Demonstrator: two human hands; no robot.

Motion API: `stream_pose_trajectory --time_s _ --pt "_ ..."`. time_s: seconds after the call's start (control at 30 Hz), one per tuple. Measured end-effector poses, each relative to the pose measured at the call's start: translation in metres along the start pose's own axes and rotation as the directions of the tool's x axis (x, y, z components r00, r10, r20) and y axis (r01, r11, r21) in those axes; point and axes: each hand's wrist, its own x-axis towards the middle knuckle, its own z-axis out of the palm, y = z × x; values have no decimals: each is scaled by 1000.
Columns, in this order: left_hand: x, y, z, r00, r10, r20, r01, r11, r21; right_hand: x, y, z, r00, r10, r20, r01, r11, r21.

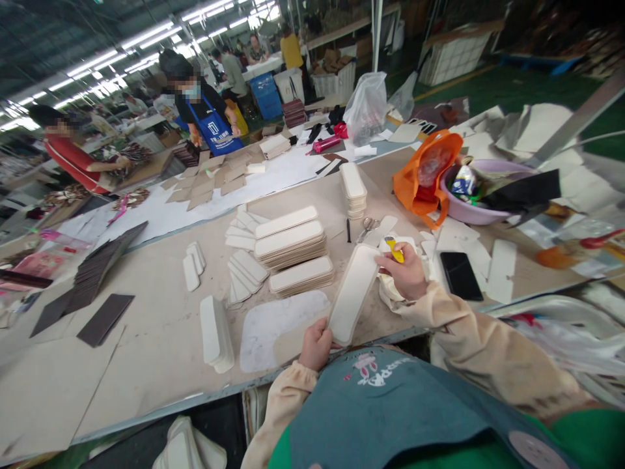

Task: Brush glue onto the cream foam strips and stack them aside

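A white panel point(355, 293) with rounded corners is held tilted over the table's front edge. My left hand point(316, 342) is closed on its lower left end. At the upper right end, my right hand point(406, 272) pinches the same panel. A small yellow tool point(394, 249) also sits in the right hand's fingers; its exact kind is hard to make out. Left of the panel lies a pale, rounded sheet point(280, 326) on the tabletop. Beyond it are stacks of similar white panels point(290, 241), with a lower stack point(301, 276) nearer me.
Another panel stack point(215, 332) stands to the left, near dark rectangular pieces point(105, 319). Scissors point(367, 228) lie past my right hand. A black phone point(460, 276), an orange bag point(424, 176) and a purple basin point(476, 202) are on the right. Co-workers stand across the table.
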Motion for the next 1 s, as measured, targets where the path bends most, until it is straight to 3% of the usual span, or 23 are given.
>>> stream_pose_trajectory --time_s 0.27,0.4,0.53,0.7,1.0 --pt "3 -7 -5 990 -119 77 131 976 -176 4 8 -3 999 11 -35 -12 999 -33" --pt "2 -7 -6 994 -83 75 103 943 -315 10 14 -7 996 -8 -85 5 999 -34" --pt "0 -3 -7 1000 -2 -26 -5 956 -293 9 14 -9 995 -14 -97 11 1000 -29" --pt "-4 -8 -15 987 8 -161 -56 954 -295 -4 15 -9 997 46 -67 -50 998 -48" --pt "-14 -24 -30 940 11 -340 -154 904 -398 -22 30 -23 996 68 62 -42 936 -350"
